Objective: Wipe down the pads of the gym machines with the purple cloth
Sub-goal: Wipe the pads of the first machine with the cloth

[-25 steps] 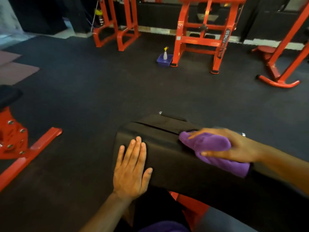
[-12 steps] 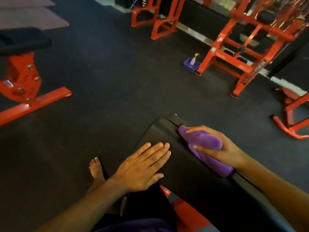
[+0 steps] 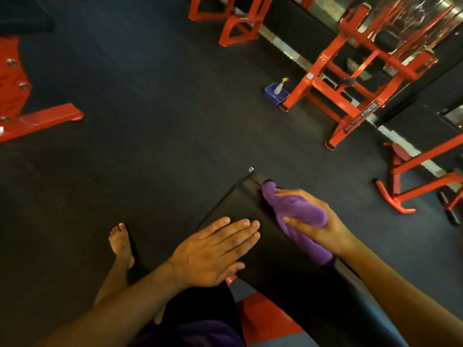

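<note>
Purple cloth (image 3: 297,212) sits bunched under your right hand (image 3: 317,222), whose fingers and thumb curl round it and press it onto the black pad (image 3: 240,204) near the pad's far corner. One end of the cloth pokes out past your fingertips toward that corner; the other end trails back along the pad's right edge under your wrist. Your left hand (image 3: 213,251) lies flat on the pad, palm down, fingers straight and close together, just beside the cloth but not touching it. The pad runs diagonally toward you, with a red frame (image 3: 265,319) showing below it. Your bare foot (image 3: 121,242) stands on the dark floor (image 3: 162,146) to the left. Across the floor, a spray bottle (image 3: 279,86) stands in a blue tub (image 3: 274,95) beside a red machine (image 3: 355,78).
</note>
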A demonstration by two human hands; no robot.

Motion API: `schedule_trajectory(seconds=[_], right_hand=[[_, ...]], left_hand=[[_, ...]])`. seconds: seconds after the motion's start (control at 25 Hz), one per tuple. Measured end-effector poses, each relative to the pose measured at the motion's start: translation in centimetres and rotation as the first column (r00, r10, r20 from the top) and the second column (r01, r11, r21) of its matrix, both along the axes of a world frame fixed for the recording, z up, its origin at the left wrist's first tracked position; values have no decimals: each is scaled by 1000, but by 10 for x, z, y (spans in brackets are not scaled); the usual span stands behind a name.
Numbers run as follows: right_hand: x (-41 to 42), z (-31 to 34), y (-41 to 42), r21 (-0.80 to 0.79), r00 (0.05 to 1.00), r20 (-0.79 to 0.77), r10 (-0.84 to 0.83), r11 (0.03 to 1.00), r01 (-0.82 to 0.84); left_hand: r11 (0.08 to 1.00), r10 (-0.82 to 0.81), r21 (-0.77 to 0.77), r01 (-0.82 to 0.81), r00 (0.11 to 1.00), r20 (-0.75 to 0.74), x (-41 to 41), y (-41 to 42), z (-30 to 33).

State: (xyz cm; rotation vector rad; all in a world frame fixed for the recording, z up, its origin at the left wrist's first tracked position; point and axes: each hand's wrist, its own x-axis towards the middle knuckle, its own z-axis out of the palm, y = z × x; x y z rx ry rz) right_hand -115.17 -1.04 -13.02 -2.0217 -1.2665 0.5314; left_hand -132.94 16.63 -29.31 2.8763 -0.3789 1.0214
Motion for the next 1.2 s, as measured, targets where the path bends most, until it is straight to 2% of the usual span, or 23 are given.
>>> schedule_trajectory(seconds=[0.12, 0.24, 0.32, 0.4, 0.44, 0.48, 0.6, 0.68, 0.76, 0.84, 0.92, 0.96, 1.04, 1.12, 1.2], right_hand=[[8, -2, 0, -66, 1000, -6, 14, 998, -14], [10, -5, 14, -36, 1000, -23, -16, 999, 15], [12, 1, 21, -47, 999, -36, -28, 999, 26], [22, 9, 28, -99, 998, -18, -67, 993, 65], [30, 12, 34, -134, 995, 0, -97, 986, 97], [41, 15, 43, -179, 991, 21, -133, 975, 134], [80, 13, 85, -342, 971, 82, -223, 909, 238], [104, -8, 135, -521, 972, 138, -192, 820, 236], [113, -41, 179, -727, 993, 117, -21, 679, 101], [115, -74, 208, -884, 991, 74, 113, 468, 12], [111, -94, 222, -955, 975, 64, 215, 298, -3], [109, -95, 225, -967, 963, 65, 260, 256, -3], [100, -85, 226, -966, 937, 63, 344, 258, -30], [80, -62, 221, -955, 889, 14, 458, 268, -123], [62, -42, 218, -938, 863, -36, 504, 281, -203]], left_hand=[[1000, 10, -20, -10, 1000, -17, 0, -1, 2], [996, -41, -79, 35, 997, -64, -6, -2, 6], [959, -58, -282, 41, 997, -51, -16, 3, 9], [851, 2, -524, -35, 998, -64, -28, 12, 8], [815, 24, -575, -69, 996, -85, -33, 15, 7], [819, 26, -569, -79, 995, -101, -34, 16, 6], [913, 9, -407, -42, 996, -83, -20, 3, 5], [929, 29, -367, -51, 997, -66, -6, 0, 3], [943, 54, -326, -71, 997, -62, 1, 4, 1], [955, 40, -291, -54, 998, -53, 2, 7, -5], [963, 31, -268, -39, 999, -34, 1, 8, -11], [966, 33, -257, -38, 999, -23, 1, 8, -11], [969, 52, -242, -50, 999, 2, 2, 8, -12], [970, 79, -233, -70, 996, 29, 3, 7, -13], [968, 96, -236, -83, 994, 44, 4, 7, -12]])
